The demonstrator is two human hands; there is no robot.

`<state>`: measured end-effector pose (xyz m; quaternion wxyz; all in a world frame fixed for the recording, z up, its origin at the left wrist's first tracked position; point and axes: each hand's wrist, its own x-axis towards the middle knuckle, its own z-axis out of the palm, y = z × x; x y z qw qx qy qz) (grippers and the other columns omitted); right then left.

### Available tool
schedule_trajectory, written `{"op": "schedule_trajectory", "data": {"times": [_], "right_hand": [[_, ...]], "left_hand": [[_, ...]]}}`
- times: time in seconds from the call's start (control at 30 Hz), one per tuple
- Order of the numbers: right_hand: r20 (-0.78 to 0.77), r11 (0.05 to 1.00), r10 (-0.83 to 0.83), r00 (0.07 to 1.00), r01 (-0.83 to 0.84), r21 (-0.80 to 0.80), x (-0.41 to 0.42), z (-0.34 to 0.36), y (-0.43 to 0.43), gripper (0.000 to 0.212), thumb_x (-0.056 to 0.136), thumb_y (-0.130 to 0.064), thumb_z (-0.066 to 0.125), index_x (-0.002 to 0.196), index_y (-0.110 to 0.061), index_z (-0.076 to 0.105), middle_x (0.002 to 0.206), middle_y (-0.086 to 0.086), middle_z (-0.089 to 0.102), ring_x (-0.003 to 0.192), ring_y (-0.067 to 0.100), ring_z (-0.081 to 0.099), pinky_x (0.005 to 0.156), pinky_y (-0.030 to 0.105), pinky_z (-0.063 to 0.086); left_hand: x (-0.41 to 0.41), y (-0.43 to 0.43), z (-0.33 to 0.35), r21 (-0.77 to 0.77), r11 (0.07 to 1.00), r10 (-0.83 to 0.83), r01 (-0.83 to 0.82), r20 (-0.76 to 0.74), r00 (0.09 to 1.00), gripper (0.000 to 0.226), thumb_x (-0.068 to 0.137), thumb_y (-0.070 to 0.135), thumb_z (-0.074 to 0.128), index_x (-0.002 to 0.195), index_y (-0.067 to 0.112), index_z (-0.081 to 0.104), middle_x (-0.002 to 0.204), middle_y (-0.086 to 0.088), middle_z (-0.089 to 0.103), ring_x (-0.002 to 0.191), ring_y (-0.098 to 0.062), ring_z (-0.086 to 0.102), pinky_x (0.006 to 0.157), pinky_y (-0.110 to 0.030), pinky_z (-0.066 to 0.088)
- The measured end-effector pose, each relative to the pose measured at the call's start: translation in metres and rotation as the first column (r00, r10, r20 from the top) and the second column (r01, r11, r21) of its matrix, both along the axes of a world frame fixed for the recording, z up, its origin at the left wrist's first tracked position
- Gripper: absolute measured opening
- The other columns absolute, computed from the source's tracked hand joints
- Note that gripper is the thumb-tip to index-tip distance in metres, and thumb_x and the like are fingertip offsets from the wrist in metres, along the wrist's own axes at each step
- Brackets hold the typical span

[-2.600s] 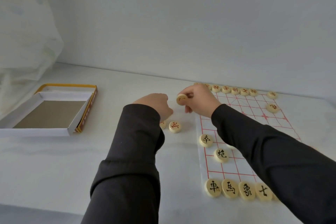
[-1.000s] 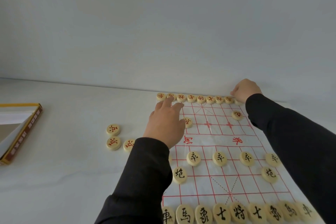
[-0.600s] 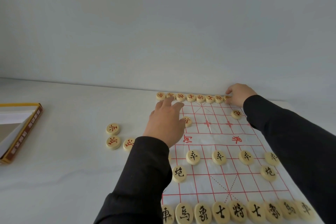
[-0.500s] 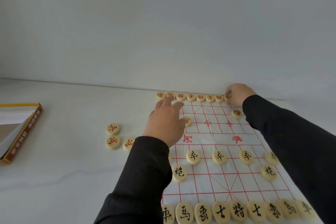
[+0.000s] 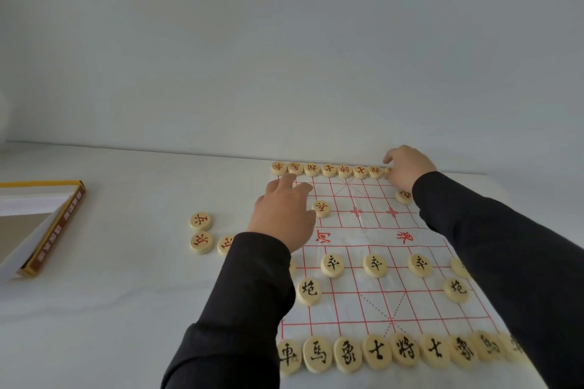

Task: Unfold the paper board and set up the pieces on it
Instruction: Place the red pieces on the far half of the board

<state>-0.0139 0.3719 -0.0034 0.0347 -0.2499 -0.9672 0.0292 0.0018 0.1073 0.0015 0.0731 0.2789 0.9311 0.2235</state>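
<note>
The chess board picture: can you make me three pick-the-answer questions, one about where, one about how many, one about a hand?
1. Where is the box?
A. left of the board
B. on the board
C. right of the board

2. How many loose pieces lie on the table between box and board?
A. one
B. three
C. six

3. What is the left hand doing?
A. gripping the box
B. resting open on the board
C. raised as a fist

Answers: 1 A, the box sits at the picture's left edge; 2 B, three red-marked ones lie there; 3 B, its straight fingers lie on the grid.
</note>
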Motion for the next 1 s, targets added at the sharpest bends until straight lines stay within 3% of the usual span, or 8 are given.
{"op": "schedule_trajectory", "data": {"times": [0.1,0.27,0.43,0.53,0.63,0.8,1.0], "right_hand": [[-0.020,0.998,0.065,0.998,-0.065,-0.009,0.010,0.001,-0.025,0.028,0.089,-0.011,0.052,0.115,-0.012,0.062,0.111,0.006,0.059,0.096,0.024,0.058,0.074,0.030,0.044],[-0.078,0.982,0.173,0.982,-0.178,-0.064,0.034,0.001,-0.084,0.035,0.091,-0.016,0.055,0.126,-0.016,0.055,0.127,0.005,0.053,0.109,0.025,0.056,0.087,0.033,0.045],[-0.130,0.946,0.291,0.948,-0.306,-0.110,0.053,0.001,-0.148,0.037,0.090,-0.012,0.053,0.127,-0.017,0.055,0.130,0.004,0.051,0.113,0.021,0.053,0.090,0.031,0.044],[-0.259,0.895,0.253,0.932,-0.327,-0.304,0.057,0.008,-0.182,0.038,0.088,-0.012,0.053,0.126,-0.016,0.055,0.124,0.004,0.054,0.108,0.021,0.055,0.089,0.030,0.045],[-0.391,0.798,0.165,0.906,-0.356,-0.486,0.058,0.016,-0.212,0.036,0.089,-0.012,0.053,0.125,-0.013,0.056,0.118,0.004,0.058,0.106,0.018,0.056,0.089,0.026,0.044],[-0.360,0.861,0.285,0.888,-0.402,-0.311,0.057,0.011,-0.231,0.037,0.091,-0.013,0.050,0.128,-0.014,0.053,0.126,0.004,0.054,0.118,0.019,0.048,0.097,0.029,0.040],[-0.150,0.883,0.384,0.911,-0.410,-0.227,0.051,-0.005,-0.247,0.040,0.091,-0.024,0.053,0.130,-0.014,0.050,0.126,0.008,0.053,0.117,0.025,0.048,0.096,0.035,0.043]], "left_hand": [[0.005,-0.006,0.002,-0.039,0.999,-0.007,0.007,-0.013,1.000,0.049,0.095,0.026,0.044,0.142,0.024,0.032,0.153,-0.002,0.021,0.139,-0.022,0.019,0.110,-0.038,0.027],[0.014,-0.018,0.001,-0.120,0.993,-0.003,0.003,0.000,1.000,0.052,0.095,0.027,0.044,0.144,0.021,0.030,0.152,-0.004,0.022,0.139,-0.024,0.020,0.109,-0.040,0.028],[0.010,-0.052,-0.003,-0.227,0.972,0.069,-0.060,0.034,0.997,0.051,0.096,0.027,0.043,0.144,0.017,0.031,0.153,-0.006,0.021,0.139,-0.027,0.021,0.109,-0.042,0.028],[0.004,-0.075,-0.006,-0.232,0.964,0.140,-0.130,0.025,0.990,0.050,0.096,0.023,0.039,0.145,0.016,0.029,0.153,-0.005,0.019,0.139,-0.027,0.021,0.110,-0.041,0.027],[0.004,-0.096,-0.012,-0.093,0.976,0.199,-0.197,0.009,0.980,0.053,0.094,0.014,0.039,0.145,0.018,0.027,0.153,-0.004,0.020,0.139,-0.025,0.020,0.111,-0.038,0.026],[0.001,-0.132,-0.026,0.125,0.940,0.328,-0.317,-0.078,0.941,0.062,0.085,-0.003,0.037,0.144,0.015,0.032,0.148,-0.002,0.033,0.138,-0.020,0.022,0.110,-0.030,0.025],[-0.004,-0.157,-0.049,0.148,0.936,0.324,-0.320,0.000,0.946,0.058,0.089,-0.004,0.034,0.144,0.018,0.032,0.146,-0.003,0.037,0.137,-0.018,0.026,0.110,-0.027,0.022]]}}
